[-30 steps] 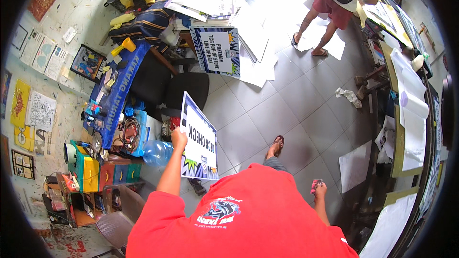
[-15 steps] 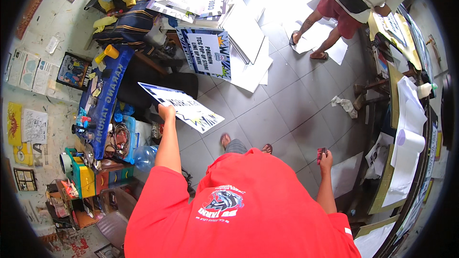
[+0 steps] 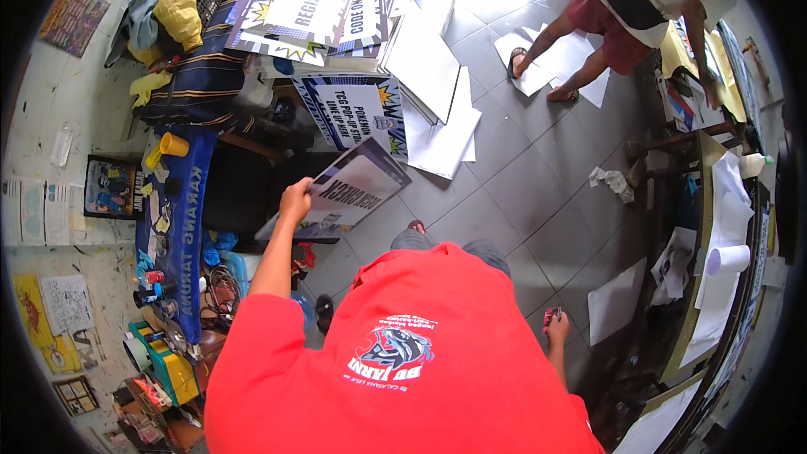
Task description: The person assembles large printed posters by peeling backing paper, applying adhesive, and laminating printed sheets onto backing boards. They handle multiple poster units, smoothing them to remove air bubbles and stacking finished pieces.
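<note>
The grey tiled floor (image 3: 521,210) is seen as a broad strip, bounded at left by a stack of boards (image 3: 420,63) and a table draped with a blue banner (image 3: 176,240), and at right by a cluttered bench (image 3: 708,150). The lower view is filled by a red shirt (image 3: 403,395). The strip is narrowed at its far end by a co-worker (image 3: 620,44) and by white sheets (image 3: 565,59) laid underfoot. A sign board (image 3: 357,189) is carried at the left, tilted, its edge grasped by the left hand (image 3: 296,200); an upright board (image 3: 357,109) beside the stack is partly overlapped by it in view, and contact cannot be told. Near the bench, a crumpled paper (image 3: 614,182) is seen. By the right hand (image 3: 556,326), held out low and well apart from the sign board, a small red object (image 3: 551,316) is gripped, its kind too small to tell. Pale capitals are borne by the banner; white lettering is set around a fish emblem on the shirt; dark capitals are printed on the upright board, bordered by purple and yellow bursts, and on the sign board.
</note>
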Tool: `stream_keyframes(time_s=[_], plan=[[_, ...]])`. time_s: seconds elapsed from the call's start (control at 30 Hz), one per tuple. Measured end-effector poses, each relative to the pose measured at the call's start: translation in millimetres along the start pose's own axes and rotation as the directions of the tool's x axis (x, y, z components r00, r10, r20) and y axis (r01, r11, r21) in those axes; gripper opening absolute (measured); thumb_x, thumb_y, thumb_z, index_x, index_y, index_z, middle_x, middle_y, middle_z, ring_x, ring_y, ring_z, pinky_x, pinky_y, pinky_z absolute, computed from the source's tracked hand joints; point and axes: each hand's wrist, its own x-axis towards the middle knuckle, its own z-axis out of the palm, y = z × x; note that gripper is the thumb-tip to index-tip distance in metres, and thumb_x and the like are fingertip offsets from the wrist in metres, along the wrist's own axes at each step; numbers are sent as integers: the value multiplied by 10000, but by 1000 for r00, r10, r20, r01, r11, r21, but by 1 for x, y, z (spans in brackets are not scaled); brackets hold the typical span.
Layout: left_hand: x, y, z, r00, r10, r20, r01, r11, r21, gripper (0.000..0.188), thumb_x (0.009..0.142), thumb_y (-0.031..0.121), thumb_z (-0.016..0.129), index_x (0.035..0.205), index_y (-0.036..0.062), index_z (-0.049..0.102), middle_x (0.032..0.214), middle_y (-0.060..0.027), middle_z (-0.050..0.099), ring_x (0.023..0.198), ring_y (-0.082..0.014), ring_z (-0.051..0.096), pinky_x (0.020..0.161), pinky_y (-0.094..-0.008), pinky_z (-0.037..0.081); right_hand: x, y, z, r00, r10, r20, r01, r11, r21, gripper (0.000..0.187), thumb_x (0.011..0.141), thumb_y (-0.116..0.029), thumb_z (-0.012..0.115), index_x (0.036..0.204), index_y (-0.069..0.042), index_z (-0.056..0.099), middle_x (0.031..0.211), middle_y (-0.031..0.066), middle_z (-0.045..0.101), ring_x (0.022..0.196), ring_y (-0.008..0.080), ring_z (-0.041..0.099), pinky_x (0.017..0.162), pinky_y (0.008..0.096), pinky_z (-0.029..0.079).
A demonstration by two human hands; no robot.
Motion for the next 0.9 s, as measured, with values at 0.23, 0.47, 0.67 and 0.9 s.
stream_keyframes(time_s=[0.23,0.47,0.67,0.9], plan=[[126,39,19,935,258,244,-317,916,247,210,777,39,535,957,130,592,870,-146,653,822,-356,622,692,-466,489,-2,-118,33,990,-120,72,125,990,-65,141,852,-56,507,954,-12,593,798,98,631,742,204,603,697,346,466],[213,39,49,916,270,296,-347,904,249,201,783,43,528,955,117,600,883,-147,656,846,-354,631,711,-453,496,61,-134,53,983,-180,30,179,983,29,129,897,-51,469,959,-17,577,731,35,580,573,112,534,505,283,443],[283,25,77,895,243,374,-366,879,306,151,812,65,490,920,119,580,871,-136,656,846,-347,636,704,-457,500,25,-144,46,990,-127,-66,124,991,-40,157,895,-35,467,998,-16,584,754,21,584,597,100,540,529,265,451],[370,-20,106,875,308,374,-431,847,312,131,861,102,460,921,126,574,850,-119,662,819,-327,655,687,-445,519,-104,-189,89,974,138,-182,-167,974,-151,191,862,-30,505,1029,15,586,842,87,641,728,160,599,666,317,486]])
